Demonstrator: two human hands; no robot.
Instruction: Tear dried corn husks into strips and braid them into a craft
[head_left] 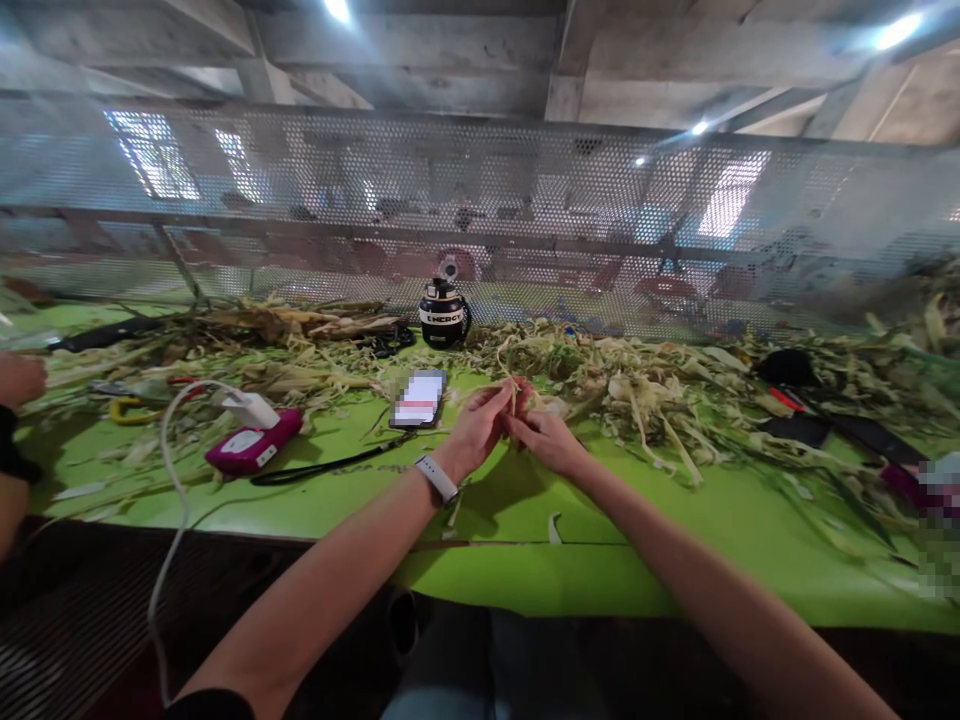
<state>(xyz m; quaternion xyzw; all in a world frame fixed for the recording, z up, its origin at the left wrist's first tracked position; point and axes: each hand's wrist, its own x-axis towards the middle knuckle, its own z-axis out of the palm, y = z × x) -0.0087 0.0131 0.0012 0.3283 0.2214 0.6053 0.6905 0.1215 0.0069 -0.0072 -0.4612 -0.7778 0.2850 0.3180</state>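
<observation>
Over the green tabletop (480,520), my left hand (480,425) and my right hand (551,440) meet, fingers closed. Between their fingertips is a thin, pale strip of dried husk (513,397), which looks like corn husk. Its lower part is hidden by my fingers. A light watch band circles my left wrist. Just beyond and to the right of my hands spreads a loose heap of husk strips (630,385). Left of my left hand lies a phone (420,397) with a lit screen and a black strap (322,467).
A black bottle (442,315) stands behind the phone. On the left, a magenta power strip (255,443) holds a white charger (251,408), its cable hanging over the front edge. Another person's hand (21,380) is at far left. A perforated metal screen (480,190) closes the back.
</observation>
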